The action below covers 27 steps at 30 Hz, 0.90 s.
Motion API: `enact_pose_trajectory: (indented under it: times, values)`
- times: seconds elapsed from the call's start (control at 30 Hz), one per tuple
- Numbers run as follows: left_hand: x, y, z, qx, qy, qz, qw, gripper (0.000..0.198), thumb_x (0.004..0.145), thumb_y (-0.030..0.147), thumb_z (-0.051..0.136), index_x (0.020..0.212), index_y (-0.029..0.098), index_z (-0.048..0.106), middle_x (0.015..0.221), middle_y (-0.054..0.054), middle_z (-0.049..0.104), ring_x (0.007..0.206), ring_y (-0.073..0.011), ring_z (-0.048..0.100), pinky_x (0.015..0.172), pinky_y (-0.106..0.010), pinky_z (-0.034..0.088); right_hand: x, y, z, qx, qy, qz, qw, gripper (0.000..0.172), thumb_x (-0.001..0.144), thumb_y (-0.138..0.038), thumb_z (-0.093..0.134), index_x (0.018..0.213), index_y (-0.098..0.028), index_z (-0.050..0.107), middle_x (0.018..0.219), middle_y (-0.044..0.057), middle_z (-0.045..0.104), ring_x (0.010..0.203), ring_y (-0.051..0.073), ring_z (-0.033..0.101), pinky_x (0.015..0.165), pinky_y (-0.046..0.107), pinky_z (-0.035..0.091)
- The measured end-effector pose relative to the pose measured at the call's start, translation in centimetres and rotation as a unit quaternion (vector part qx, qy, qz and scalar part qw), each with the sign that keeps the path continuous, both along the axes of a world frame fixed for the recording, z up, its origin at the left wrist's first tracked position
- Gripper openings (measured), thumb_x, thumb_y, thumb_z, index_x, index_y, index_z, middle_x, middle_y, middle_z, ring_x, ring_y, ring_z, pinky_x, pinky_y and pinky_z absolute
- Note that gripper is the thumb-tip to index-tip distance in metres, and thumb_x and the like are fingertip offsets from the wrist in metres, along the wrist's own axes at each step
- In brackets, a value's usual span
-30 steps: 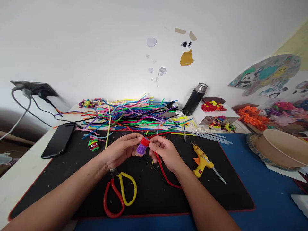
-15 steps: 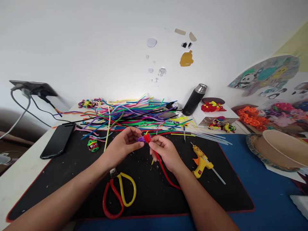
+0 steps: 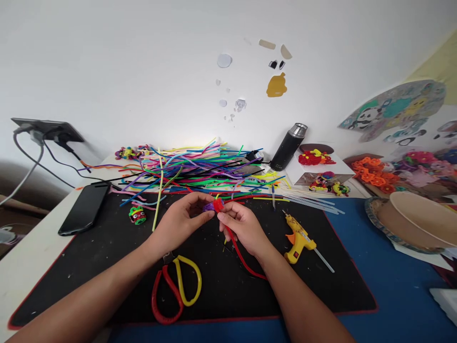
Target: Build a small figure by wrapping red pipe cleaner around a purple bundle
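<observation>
Head view: purple-and-red piece (image 3: 215,206), earlier downward, now sideways in left hand (image 3: 183,218).

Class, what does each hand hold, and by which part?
The left hand holds the purple-and-red piece by its purple end. The right hand holds the red strand near the piece's red end; its exact grip is hidden.

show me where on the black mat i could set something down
The mat is mostly bare between the scissors and the right forearm, and right of the glue gun; pipe cleaners crowd its back edge.
</observation>
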<state>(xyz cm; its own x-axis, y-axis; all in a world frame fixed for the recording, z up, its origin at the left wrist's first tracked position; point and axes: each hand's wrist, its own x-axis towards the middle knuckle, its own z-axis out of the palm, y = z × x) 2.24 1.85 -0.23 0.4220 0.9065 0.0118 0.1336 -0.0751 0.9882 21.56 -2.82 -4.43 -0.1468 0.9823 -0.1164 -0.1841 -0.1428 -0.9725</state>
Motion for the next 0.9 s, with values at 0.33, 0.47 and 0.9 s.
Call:
enact_pose_trajectory:
  times: [0.33, 0.47, 0.9]
  values:
    - [0.0, 0.2, -0.5, -0.021, 0.006, -0.017, 1.0, 0.033, 0.08, 0.04, 0.087, 0.104, 0.02, 0.076, 0.104, -0.007, 0.077, 0.095, -0.0246, 0.071, 0.087, -0.035, 0.055, 0.0, 0.0, -0.2, 0.0, -0.002, 0.004, 1.0, 0.036, 0.087, -0.053, 0.077, 0.092, -0.02, 0.063, 0.067, -0.003, 0.067, 0.042, 0.01, 0.055, 0.039, 0.021, 0.03]
    - [0.2, 0.3, -0.4, -0.063, -0.029, -0.008, 0.998, 0.037, 0.075, 0.042, 0.091, 0.099, 0.018, 0.076, 0.1, -0.007, 0.078, 0.093, -0.0239, 0.071, 0.088, -0.035, 0.055, 0.0, 0.0, -0.2, 0.003, -0.005, 0.005, 1.0, 0.035, 0.088, -0.052, 0.076, 0.093, -0.02, 0.064, 0.067, -0.003, 0.067, 0.042, 0.009, 0.054, 0.041, 0.022, 0.032]
    - [0.6, 0.5, -1.1, -0.261, -0.149, 0.02, 0.954, 0.038, 0.062, 0.032, 0.099, 0.092, 0.014, 0.083, 0.083, -0.004, 0.076, 0.069, -0.0132, 0.066, 0.064, -0.022, 0.055, -0.4, -0.1, 0.2, 0.0, -0.048, -0.03, 0.998, 0.035, 0.086, -0.053, 0.075, 0.086, -0.02, 0.065, 0.055, -0.006, 0.058, 0.041, 0.008, 0.041, 0.043, 0.023, 0.032]
